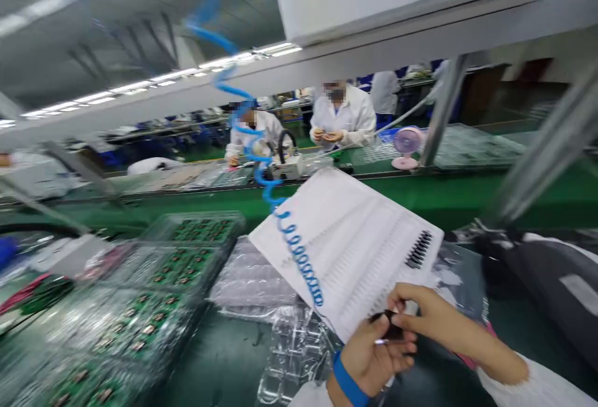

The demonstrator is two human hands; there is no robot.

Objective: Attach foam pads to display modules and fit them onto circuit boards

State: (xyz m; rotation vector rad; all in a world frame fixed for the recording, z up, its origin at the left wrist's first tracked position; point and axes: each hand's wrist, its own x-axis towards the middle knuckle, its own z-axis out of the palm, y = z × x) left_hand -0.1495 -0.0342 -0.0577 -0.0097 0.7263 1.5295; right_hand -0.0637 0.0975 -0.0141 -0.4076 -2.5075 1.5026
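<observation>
My left hand, with a blue band round the wrist, is palm up with its thumb over a small dark part. My right hand reaches in from the right and pinches the same part with its fingertips. The part looks black and flat; blur and the fingers hide its exact kind. Just beyond both hands lies a white slotted tray. A short row of small black pieces sits at its right end.
Clear trays of green circuit boards fill the left side. Empty clear blister packaging lies left of my hands. A coiled blue hose hangs down over the white tray. Two people in white coats work across the bench, near a pink fan.
</observation>
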